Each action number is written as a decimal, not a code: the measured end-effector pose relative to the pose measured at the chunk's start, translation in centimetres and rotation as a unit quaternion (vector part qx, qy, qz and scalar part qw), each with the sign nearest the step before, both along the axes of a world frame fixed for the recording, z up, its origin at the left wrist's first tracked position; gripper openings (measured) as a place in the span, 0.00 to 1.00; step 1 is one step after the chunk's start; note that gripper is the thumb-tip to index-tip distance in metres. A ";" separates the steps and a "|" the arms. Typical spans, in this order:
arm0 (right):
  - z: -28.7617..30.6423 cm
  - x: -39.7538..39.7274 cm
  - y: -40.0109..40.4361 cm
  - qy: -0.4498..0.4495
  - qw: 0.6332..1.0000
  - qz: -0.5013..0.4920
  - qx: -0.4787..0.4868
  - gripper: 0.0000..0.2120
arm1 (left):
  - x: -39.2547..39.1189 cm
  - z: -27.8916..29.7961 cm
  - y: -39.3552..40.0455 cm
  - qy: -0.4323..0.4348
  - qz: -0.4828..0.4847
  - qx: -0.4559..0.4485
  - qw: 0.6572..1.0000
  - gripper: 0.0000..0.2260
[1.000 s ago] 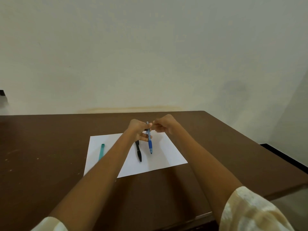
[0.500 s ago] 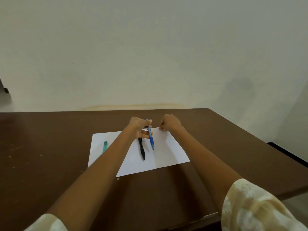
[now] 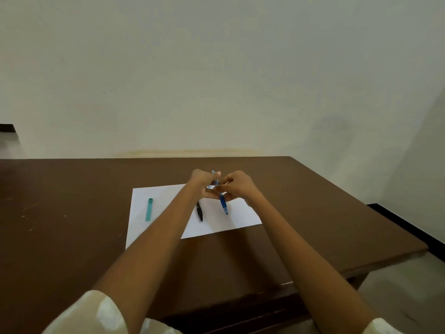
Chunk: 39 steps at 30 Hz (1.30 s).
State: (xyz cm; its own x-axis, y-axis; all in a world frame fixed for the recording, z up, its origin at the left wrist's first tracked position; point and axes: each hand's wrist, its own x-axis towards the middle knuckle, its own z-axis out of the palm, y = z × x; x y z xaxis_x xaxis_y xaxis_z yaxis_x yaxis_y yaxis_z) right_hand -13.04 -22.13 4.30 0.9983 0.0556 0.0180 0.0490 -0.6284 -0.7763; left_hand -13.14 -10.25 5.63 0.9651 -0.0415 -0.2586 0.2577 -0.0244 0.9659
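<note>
A blue pen (image 3: 223,203) hangs tip-down above a white sheet of paper (image 3: 166,201) on the brown table (image 3: 72,213). My left hand (image 3: 202,183) grips its upper part, thumb near the top end. My right hand (image 3: 237,188) has come up against the pen's middle and its fingertips pinch the barrel there. A black pen (image 3: 199,212) lies on the sheet, partly hidden under my left forearm. Further left on the paper rests a teal pen cap (image 3: 149,209).
The table's right edge (image 3: 361,213) and near edge (image 3: 301,285) drop off to a pale floor. A bare wall stands behind the table. A dark object (image 3: 6,127) shows at the far left.
My right hand, which had pulled away to the right half a second ago, has come back to the blue pen and taken hold of its middle. The left hand keeps its grip.
</note>
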 end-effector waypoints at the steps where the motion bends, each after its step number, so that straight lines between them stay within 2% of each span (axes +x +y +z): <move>1: 0.0 -0.2 -0.1 0.008 1.000 -0.014 0.002 0.04 | -0.4 0.0 -0.2 0.000 -0.003 0.004 1.000 0.15; 7: -0.6 -0.8 -0.6 0.081 0.990 -0.106 -0.056 0.09 | -1.2 0.3 0.6 0.037 0.002 -0.009 0.999 0.19; 13: -2.5 -0.9 -0.5 0.043 0.987 -0.120 -0.101 0.11 | -1.6 0.0 1.5 0.053 -0.002 -0.022 0.998 0.20; 17: -2.8 -0.8 -0.2 0.019 0.985 -0.120 -0.121 0.13 | -1.5 -0.3 2.3 0.028 -0.006 -0.003 1.000 0.19; 21: -2.2 -1.1 -0.1 0.028 0.983 -0.114 -0.141 0.16 | -1.7 0.2 5.3 -0.036 0.008 0.076 0.996 0.17; 24: -1.4 -1.7 1.1 0.001 0.979 -0.090 -0.183 0.19 | -2.4 0.5 8.8 -0.068 0.042 0.192 0.978 0.15; 26: -1.1 -2.1 2.7 -0.060 0.979 -0.060 -0.183 0.17 | -2.7 0.2 10.6 -0.080 0.058 0.274 0.957 0.13; 28: -0.7 -2.4 4.8 -0.119 0.980 -0.021 -0.159 0.15 | -3.0 -0.3 12.1 -0.098 0.072 0.372 0.920 0.12; 30: 0.0 -2.7 7.4 -0.125 0.979 0.030 -0.158 0.14 | -3.4 -1.1 12.9 -0.113 0.086 0.453 0.880 0.13; 34: 0.7 -2.3 11.8 -0.066 0.975 0.117 -0.178 0.13 | -3.6 -2.8 13.7 -0.086 0.067 0.515 0.850 0.18; 37: 0.0 -1.3 13.8 -0.036 0.980 0.119 -0.153 0.11 | -3.1 -3.7 13.9 -0.099 0.082 0.550 0.825 0.12; 39: -0.5 -0.8 14.7 -0.020 0.985 0.111 -0.130 0.10 | -2.6 -3.7 14.1 -0.106 0.103 0.542 0.828 0.09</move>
